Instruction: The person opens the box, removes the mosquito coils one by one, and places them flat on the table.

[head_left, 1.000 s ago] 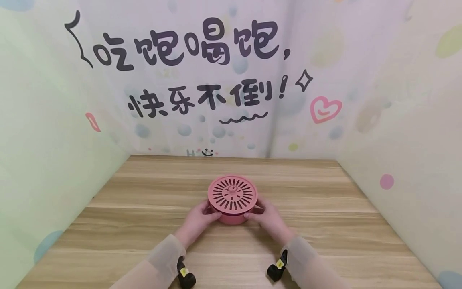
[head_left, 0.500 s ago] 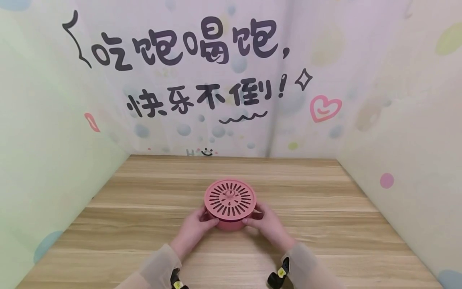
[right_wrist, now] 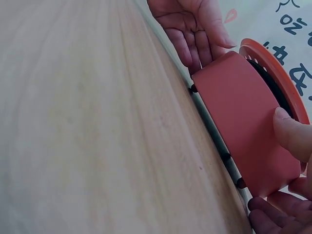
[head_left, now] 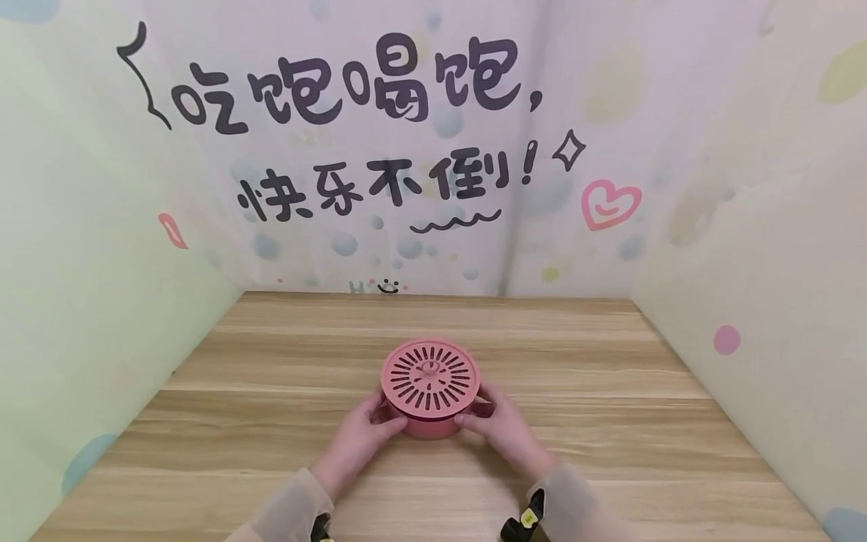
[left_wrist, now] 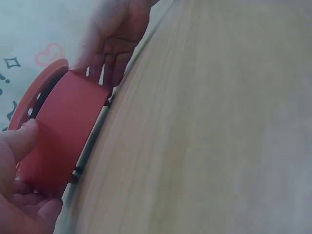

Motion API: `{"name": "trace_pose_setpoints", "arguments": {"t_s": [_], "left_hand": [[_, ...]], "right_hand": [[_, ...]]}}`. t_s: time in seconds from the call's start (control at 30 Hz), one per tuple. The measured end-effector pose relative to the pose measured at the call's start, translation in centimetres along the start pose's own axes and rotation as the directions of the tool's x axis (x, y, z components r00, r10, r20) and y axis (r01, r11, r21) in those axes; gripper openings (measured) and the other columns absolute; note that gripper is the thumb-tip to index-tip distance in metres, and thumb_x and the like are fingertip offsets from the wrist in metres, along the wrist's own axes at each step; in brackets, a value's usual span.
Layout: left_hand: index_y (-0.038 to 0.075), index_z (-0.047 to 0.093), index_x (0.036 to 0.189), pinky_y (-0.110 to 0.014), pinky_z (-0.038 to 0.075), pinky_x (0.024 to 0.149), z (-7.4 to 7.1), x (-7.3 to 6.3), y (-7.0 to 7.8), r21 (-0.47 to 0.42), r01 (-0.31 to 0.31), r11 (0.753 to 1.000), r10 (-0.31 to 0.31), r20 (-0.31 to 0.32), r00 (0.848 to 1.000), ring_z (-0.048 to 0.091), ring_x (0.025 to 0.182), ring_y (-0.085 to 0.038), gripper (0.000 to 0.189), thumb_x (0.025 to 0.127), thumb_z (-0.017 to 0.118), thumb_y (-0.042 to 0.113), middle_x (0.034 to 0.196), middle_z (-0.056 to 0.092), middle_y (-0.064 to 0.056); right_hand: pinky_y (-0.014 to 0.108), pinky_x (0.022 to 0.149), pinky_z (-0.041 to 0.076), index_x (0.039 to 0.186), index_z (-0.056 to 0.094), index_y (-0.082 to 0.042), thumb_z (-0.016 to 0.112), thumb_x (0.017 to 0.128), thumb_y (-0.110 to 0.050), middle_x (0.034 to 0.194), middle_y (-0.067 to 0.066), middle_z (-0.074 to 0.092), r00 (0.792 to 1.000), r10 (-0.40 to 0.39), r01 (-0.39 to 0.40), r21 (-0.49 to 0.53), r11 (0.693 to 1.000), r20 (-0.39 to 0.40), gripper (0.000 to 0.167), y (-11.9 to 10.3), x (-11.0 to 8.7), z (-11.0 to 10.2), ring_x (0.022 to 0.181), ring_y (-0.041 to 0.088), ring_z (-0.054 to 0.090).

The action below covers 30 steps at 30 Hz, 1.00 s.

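Note:
A round pinkish-red mosquito coil holder (head_left: 431, 429) is held between both hands near the middle of the table. Its slotted lid (head_left: 415, 379) has a small knob (head_left: 430, 368) at the centre. On the left side, my left hand (head_left: 357, 438) grips the holder, thumb against its near wall. My right hand (head_left: 506, 430) grips the opposite side in the same way. In the left wrist view, the smooth outer wall (left_wrist: 66, 126) shows a dark gap under the lid. Small dark feet (right_wrist: 241, 183) under the base sit close over the tabletop in the right wrist view.
The wood-grain table (head_left: 609, 452) is enclosed by pale printed walls (head_left: 745, 226) at the back and sides. Dark lettering (head_left: 393, 181) and a pink heart (head_left: 611, 205) decorate the back wall. A black wrist camera (head_left: 521, 525) shows by the right sleeve.
Both hands have brought the mosquito coil holder a short way toward me and slightly left, keeping their grip on its sides. The lid stays on top.

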<state>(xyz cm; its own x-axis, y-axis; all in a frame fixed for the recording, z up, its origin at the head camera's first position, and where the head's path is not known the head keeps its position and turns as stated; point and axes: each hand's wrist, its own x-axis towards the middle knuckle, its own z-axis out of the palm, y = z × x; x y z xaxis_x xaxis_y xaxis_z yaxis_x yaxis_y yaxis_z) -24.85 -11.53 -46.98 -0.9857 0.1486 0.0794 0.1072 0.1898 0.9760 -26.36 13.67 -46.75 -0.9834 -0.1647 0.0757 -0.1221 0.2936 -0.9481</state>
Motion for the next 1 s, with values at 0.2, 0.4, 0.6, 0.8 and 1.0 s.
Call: {"name": "trace_pose_setpoints", "arguments": {"t_s": [0.2,0.4,0.6,0.8,1.0], "left_hand": [[-0.007,0.033,0.144,-0.046,0.044,0.102,-0.9,-0.5,0.3,-0.054,0.084,0.995,-0.086,-0.027,0.996,0.044,0.128,-0.039,0.063,0.092,0.062,0.015,0.142,0.042,-0.026],[-0.003,0.048,0.133,-0.046,0.046,0.097,-2.0,0.2,1.7,-0.055,0.073,0.996,-0.083,-0.199,0.976,0.049,0.118,-0.03,0.047,0.095,0.06,0.023,0.132,0.05,-0.019],[0.008,0.061,0.123,-0.051,0.034,0.109,-2.5,1.3,4.1,0.094,0.002,0.996,0.017,-0.2,0.98,0.047,0.125,-0.025,0.039,0.092,0.064,0.033,0.126,0.059,-0.006],[0.013,0.065,0.122,-0.05,0.042,0.101,-1.5,2.9,5.8,0.188,-0.021,0.982,0.042,-0.108,0.993,0.051,0.12,-0.025,0.036,0.09,0.068,0.031,0.124,0.061,-0.003],[0.013,0.066,0.12,-0.038,0.053,0.086,0.1,4.6,6.5,0.179,-0.008,0.984,0.015,-0.038,0.999,0.061,0.099,-0.018,0.037,0.09,0.068,0.034,0.113,0.065,-0.002]], "right_hand": [[0.042,0.098,0.048,0.143,0.042,-0.005,0.083,0.074,-0.024,0.138,0.017,0.05,1.0,-0.004,0.004,0.029,1.0,-0.003,0.082,0.1,0.0,0.2,0.117,0.031,0.056],[0.043,0.099,0.048,0.145,0.04,-0.005,0.083,0.075,-0.025,0.139,0.018,0.048,1.0,-0.003,0.003,0.038,0.999,0.008,0.084,0.0,-0.1,0.1,0.118,0.032,0.056],[0.043,0.098,0.048,0.144,0.04,-0.004,0.083,0.075,-0.024,0.138,0.019,0.049,1.0,0.005,-0.005,0.031,1.0,-0.004,0.084,0.1,-0.2,0.2,0.118,0.032,0.055],[0.043,0.098,0.048,0.144,0.039,-0.004,0.083,0.075,-0.023,0.138,0.018,0.049,1.0,0.008,-0.007,0.043,0.999,-0.018,0.084,0.2,-0.2,0.3,0.117,0.032,0.056],[0.045,0.1,0.046,0.144,0.039,-0.002,0.083,0.075,-0.024,0.136,0.02,0.051,1.0,0.0,0.0,0.047,0.999,-0.015,0.085,0.1,-0.3,0.4,0.118,0.033,0.055]]}}
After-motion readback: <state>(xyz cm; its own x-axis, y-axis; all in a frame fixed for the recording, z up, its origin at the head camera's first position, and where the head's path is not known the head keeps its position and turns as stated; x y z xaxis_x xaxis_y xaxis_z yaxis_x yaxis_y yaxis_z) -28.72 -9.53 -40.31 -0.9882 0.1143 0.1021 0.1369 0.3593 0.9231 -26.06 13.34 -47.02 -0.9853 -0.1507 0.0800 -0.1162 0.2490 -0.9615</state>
